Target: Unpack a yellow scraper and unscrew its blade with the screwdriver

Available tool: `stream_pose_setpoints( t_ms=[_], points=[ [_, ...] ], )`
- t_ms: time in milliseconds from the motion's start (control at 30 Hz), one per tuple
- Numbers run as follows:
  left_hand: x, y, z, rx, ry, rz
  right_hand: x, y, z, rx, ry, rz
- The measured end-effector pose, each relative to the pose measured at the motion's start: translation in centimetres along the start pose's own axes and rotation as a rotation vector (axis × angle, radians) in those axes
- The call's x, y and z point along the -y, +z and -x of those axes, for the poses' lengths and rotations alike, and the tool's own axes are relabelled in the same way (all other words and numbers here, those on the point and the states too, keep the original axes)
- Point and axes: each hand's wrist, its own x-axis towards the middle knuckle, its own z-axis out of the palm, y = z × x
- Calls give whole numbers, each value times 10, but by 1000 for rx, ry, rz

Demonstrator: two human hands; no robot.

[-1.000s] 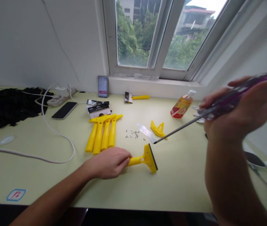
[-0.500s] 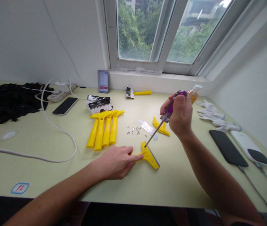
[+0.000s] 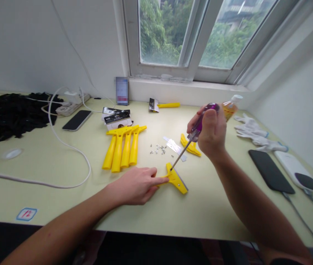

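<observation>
Right hand point(image 3: 213, 134) clamped closed around a purple-handled screwdriver point(image 3: 200, 123), tip right down on the yellow plastic scraper point(image 3: 175, 180), which lies on the surface point(image 3: 206, 209) toward the near edge! Left hand point(image 3: 135, 186) open, fingers pressing the scraper's handle. Small metal nuts point(image 3: 156, 148) sit farther off, four yellow scrapers point(image 3: 117, 154) left.

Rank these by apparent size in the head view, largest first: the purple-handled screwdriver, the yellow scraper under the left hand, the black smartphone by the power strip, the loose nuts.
1. Purple-handled screwdriver
2. Yellow scraper and black smartphone: these look alike, and nearness to the camera makes ranking them unsure
3. Loose nuts
</observation>
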Motion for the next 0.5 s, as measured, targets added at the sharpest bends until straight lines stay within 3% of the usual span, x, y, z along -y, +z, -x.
stream_pose_setpoints(
  t_ms=[267, 500],
  points=[
    [-1, 0, -2, 14, -30, 23, 5, -2, 5, 114, -20, 98],
    [-6, 0, -2, 7, -66, 25, 39, -21, 4, 304, -158, 283]
  ],
)
